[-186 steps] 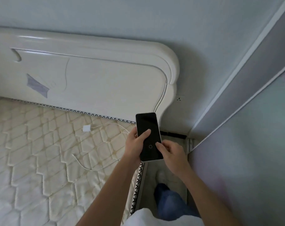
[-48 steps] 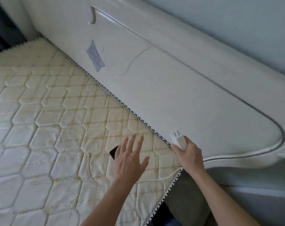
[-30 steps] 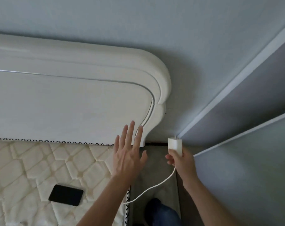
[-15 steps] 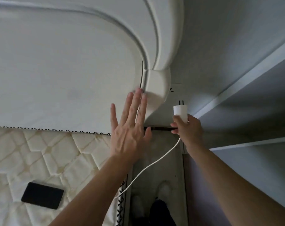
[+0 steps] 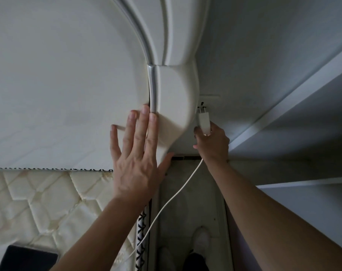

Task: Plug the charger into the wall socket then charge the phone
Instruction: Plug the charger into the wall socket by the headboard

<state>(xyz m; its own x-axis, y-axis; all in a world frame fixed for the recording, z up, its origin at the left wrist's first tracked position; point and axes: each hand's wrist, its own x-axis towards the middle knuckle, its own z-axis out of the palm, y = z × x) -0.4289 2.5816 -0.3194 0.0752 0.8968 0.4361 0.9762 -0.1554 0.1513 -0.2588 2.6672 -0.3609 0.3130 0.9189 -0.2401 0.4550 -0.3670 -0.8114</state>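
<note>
My right hand (image 5: 212, 144) grips the white charger (image 5: 204, 122), its two prongs pointing up at the wall socket (image 5: 210, 100) just right of the headboard's lower end. The prongs sit just below the socket's holes; I cannot tell whether they touch. A white cable (image 5: 174, 196) trails from the charger down past the mattress edge. My left hand (image 5: 138, 153) lies flat, fingers spread, against the white headboard (image 5: 68, 94). The black phone (image 5: 29, 259) lies on the quilted mattress (image 5: 39, 208) at the lower left, partly cut off by the frame.
A narrow floor gap (image 5: 189, 202) runs between the bed and a grey side wall (image 5: 303, 212) on the right. My shoes (image 5: 200, 237) show at the bottom. A white trim strip (image 5: 295, 94) crosses the wall diagonally.
My right hand has raised the charger closer to the socket. My left hand has pressed onto the headboard. The view has moved in closer.
</note>
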